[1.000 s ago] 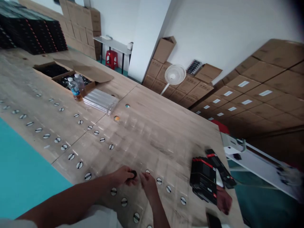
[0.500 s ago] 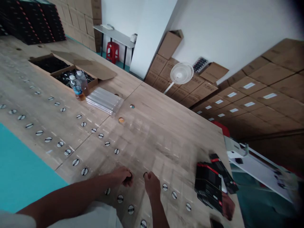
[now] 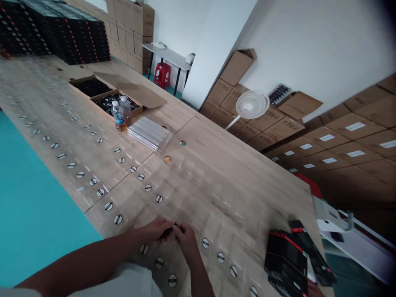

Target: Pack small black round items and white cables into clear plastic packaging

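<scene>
My left hand (image 3: 157, 229) and my right hand (image 3: 185, 237) meet at the near edge of the wooden table (image 3: 216, 181), fingers pinched together on a small dark object (image 3: 170, 231) that I cannot make out. Small round black-and-white discs (image 3: 148, 187) lie in two long rows across the table. One row runs just past my hands, with a disc (image 3: 205, 242) right of my right hand and another disc (image 3: 143, 248) under my left wrist.
Black boxes with red trim (image 3: 291, 260) lie at the near right. Two water bottles (image 3: 120, 114), a stack of clear plastic trays (image 3: 149, 133) and open cardboard boxes (image 3: 105, 93) sit at the far left. A white fan (image 3: 252, 104) and stacked cartons (image 3: 340, 140) stand behind.
My hands were a little apart half a second ago; now they touch, both pinching the small dark object. The view has swung to the left, so the black boxes sit further right.
</scene>
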A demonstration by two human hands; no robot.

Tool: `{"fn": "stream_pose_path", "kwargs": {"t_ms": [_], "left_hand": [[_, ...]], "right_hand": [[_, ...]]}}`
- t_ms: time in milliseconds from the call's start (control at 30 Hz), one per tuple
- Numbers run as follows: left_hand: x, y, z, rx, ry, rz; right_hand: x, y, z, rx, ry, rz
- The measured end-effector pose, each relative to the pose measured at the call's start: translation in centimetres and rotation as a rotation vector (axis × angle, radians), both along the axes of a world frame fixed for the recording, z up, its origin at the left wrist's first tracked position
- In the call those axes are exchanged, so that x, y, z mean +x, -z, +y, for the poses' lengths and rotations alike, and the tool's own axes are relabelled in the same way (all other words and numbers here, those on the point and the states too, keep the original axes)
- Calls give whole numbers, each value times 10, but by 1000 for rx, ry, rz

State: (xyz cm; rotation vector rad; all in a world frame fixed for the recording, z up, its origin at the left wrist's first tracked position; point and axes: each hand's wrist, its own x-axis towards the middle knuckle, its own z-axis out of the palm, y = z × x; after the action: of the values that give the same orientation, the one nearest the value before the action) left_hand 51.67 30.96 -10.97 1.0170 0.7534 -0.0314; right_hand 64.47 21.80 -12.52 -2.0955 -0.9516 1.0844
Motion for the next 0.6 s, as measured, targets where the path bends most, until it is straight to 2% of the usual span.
{"fn": "stream_pose_path", "kwargs": {"t_ms": [167,300,400,600], "left_hand": [[-6,11,7,-155,-29,27],[-12,15,14,-174,-8,18],[-17,17,19,-147,-40,26],[-18,26,28,-77,-136,48]], "right_hand": [[16,3,10,-63,75,-224],[26,2,22,-132,83,-359],[21,0,31,-110,48,-353],[-6,0,43,-25,-83,-207]]}}
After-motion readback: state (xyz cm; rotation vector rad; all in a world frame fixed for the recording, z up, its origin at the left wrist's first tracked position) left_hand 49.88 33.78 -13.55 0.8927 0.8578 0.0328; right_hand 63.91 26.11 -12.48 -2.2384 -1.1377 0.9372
